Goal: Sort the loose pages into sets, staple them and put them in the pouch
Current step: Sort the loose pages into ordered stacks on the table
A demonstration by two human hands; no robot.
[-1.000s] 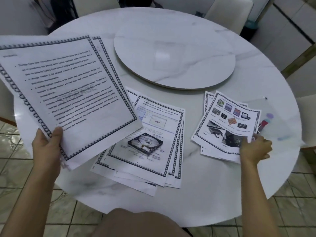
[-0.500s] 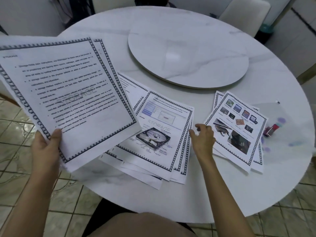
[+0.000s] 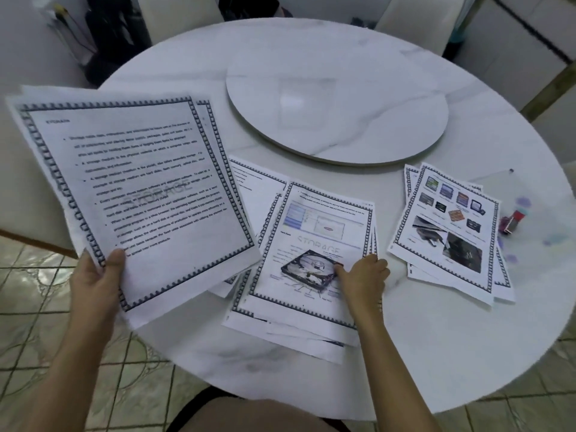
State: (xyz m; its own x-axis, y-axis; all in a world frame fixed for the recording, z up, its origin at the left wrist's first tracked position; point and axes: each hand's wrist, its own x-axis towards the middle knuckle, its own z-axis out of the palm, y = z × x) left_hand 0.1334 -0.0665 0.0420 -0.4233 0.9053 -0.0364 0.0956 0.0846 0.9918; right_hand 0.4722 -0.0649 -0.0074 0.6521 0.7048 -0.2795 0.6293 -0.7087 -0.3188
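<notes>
Head view showed the left hand (image 3: 96,279) gripping a fanned sheaf (image 3: 134,194) by its lower corner, thumb on top, out past the table's rim. Held so thinly, I judged, the back sheets could slip and drop to the tiles. The right hand (image 3: 363,275) lay with bent fingers on the middle pile (image 3: 311,244); whether it had pinched the top sheet I could not tell. That pile was splayed, so a drag might take two pages together and spoil a set. Right of that hand lay the picture pile (image 3: 448,232), and beyond it the clear pouch (image 3: 542,194), with a small red stapler (image 3: 512,222) on or in it. All sat on a round white marble table (image 3: 436,338). Its turntable (image 3: 336,113) lay ahead of both hands, with pale chairs (image 3: 411,23) behind.
</notes>
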